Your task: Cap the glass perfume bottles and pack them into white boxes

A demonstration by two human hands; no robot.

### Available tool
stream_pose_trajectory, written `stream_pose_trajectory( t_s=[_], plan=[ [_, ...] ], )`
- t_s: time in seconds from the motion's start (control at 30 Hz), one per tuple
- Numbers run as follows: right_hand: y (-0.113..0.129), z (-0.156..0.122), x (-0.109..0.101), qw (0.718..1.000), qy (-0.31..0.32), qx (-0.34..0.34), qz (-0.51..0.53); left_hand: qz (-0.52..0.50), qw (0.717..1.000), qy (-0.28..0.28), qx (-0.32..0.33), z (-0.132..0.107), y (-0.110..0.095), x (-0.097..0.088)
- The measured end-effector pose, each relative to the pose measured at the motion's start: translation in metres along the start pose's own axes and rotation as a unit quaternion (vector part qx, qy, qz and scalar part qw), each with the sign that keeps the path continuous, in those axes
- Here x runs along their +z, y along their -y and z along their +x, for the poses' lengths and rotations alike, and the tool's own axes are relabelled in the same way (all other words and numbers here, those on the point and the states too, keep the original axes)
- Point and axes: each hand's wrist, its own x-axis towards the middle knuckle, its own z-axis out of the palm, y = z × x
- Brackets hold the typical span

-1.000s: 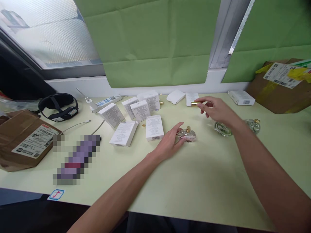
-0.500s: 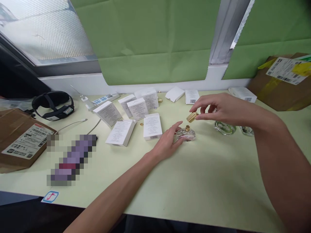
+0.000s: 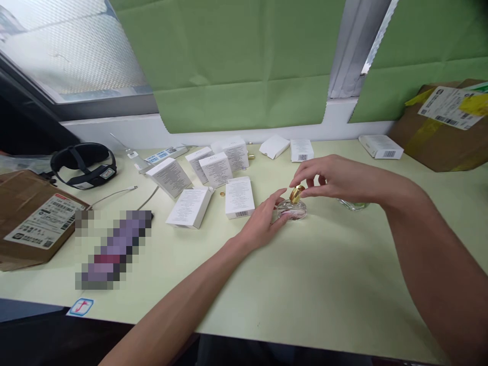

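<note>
A small round clear glass perfume bottle [image 3: 293, 211] with a pinkish base stands on the pale green table [image 3: 312, 284]. My left hand [image 3: 263, 221] holds the bottle from its left side, fingers curved against the glass. My right hand [image 3: 330, 178] pinches a gold cap [image 3: 296, 193] with its fingertips, right on top of the bottle's neck, slightly tilted. Another clear bottle [image 3: 353, 205] stands behind my right wrist, mostly hidden.
Several white cartons [image 3: 213, 175] lie scattered left of and behind the bottle. A white carton [image 3: 381, 146] and a brown parcel [image 3: 438, 127] sit at the back right. A second brown parcel [image 3: 30, 218], a black headband device [image 3: 82, 162] and cables occupy the left.
My right hand has brought the gold cap from the back of the table down and left onto the bottle's neck. My left hand has stayed on the bottle.
</note>
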Motion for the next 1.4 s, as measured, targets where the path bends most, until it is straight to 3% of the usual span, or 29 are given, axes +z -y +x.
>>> stream_pose_trajectory(
  t_s=[0.3,0.47,0.57,0.67,1.07,1.4],
  plan=[
    [0.007,0.003,0.005,1.0,0.017,0.014,-0.002,0.006,1.0,-0.01,0.026,-0.001,0.002,0.0],
    [0.005,-0.004,-0.001,0.998,-0.03,0.053,0.005,0.02,0.994,-0.029,0.101,0.0,0.004,0.001],
    [0.003,-0.003,-0.001,0.997,-0.011,0.078,0.007,0.028,0.99,-0.021,0.134,0.0,0.003,0.0],
    [0.001,-0.001,0.001,0.997,0.026,0.075,0.02,0.039,0.992,-0.015,0.117,0.0,0.002,-0.001],
    [0.007,0.003,-0.001,0.995,0.072,0.062,0.039,0.036,0.993,-0.008,0.108,0.0,0.002,-0.001],
    [0.008,0.007,0.004,0.993,0.07,0.078,0.047,0.017,0.994,-0.013,0.107,0.0,0.002,-0.001]
  ],
)
